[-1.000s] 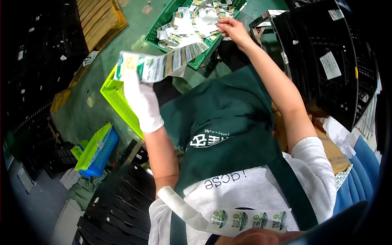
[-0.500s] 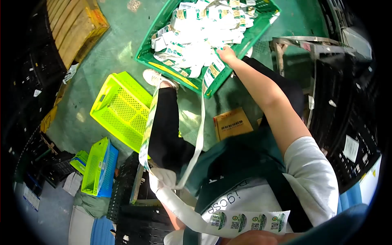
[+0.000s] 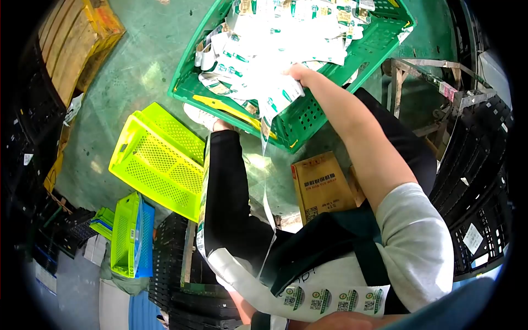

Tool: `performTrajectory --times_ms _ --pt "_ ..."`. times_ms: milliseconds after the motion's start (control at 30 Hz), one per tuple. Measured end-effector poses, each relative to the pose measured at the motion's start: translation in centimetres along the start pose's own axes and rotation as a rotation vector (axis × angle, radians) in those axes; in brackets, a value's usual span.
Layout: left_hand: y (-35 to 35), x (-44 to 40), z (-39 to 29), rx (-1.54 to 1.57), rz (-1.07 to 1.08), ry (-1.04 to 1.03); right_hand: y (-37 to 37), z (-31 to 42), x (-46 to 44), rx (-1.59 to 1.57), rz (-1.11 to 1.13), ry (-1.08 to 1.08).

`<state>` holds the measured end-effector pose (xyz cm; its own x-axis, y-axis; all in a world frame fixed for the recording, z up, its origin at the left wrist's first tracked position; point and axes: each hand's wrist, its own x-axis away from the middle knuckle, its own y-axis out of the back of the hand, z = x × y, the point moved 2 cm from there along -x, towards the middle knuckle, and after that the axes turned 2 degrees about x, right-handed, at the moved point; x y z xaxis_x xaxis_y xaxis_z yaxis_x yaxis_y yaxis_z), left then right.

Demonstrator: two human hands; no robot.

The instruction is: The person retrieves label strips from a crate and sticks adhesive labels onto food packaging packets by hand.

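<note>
My left hand is hidden behind the sticker strip [image 3: 278, 304], only a piece of my forearm [image 3: 243, 308] showing below. Glare swallows the fingertips of my right hand [image 3: 298, 73] and washes out print on the labels [image 3: 275, 47] around them, while the top edge cuts off the green crate [image 3: 311, 116]. The smallest lettering on the cardboard box [image 3: 323, 190] is too tiny to read.
</note>
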<state>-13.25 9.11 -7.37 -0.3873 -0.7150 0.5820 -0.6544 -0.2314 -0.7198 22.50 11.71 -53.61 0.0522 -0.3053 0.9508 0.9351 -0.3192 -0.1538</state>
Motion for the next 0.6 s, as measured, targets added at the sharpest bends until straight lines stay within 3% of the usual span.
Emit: performTrajectory --times_ms 67,133,167,200,233,300,333,367,433,500,567,600 --pt "-0.1 0.4 0.0 0.001 0.019 -0.007 0.6 2.4 1.0 0.244 -0.097 0.139" --pt "-0.1 0.7 0.2 0.008 0.061 -0.016 2.6 7.1 4.2 0.273 -0.135 0.21" --pt "-0.2 0.9 0.4 0.017 0.085 -0.016 3.1 11.2 9.4 0.499 -0.233 0.191" --pt "-0.2 1.1 0.5 0.026 0.119 -0.017 4.1 14.1 13.6 0.464 -0.158 0.265" --pt "-0.4 1.3 0.7 0.031 0.157 -0.014 5.8 15.6 15.0 0.515 -0.354 0.388" --pt "-0.6 2.1 1.2 0.048 0.234 -0.012 7.9 20.6 23.0 0.628 -0.303 0.495" --pt "-0.8 2.5 1.4 0.053 0.265 -0.009 7.6 22.0 27.8 0.507 -0.193 0.507" --pt "-0.9 2.9 1.7 0.072 0.3 -0.01 8.6 22.7 29.9 0.54 -0.085 0.518" --pt "-1.4 3.6 2.2 0.079 0.26 0.047 7.4 23.8 37.0 0.823 -0.2 0.404" --pt "-1.8 4.2 2.5 0.067 0.124 0.028 7.7 21.7 37.7 1.091 -0.327 0.505" --pt "-2.1 5.2 2.3 0.039 -0.116 -0.061 8.8 18.0 35.1 1.095 -0.153 0.396" --pt "-1.4 5.5 2.0 0.099 0.003 -0.01 8.7 16.1 34.5 1.032 -0.094 0.298"
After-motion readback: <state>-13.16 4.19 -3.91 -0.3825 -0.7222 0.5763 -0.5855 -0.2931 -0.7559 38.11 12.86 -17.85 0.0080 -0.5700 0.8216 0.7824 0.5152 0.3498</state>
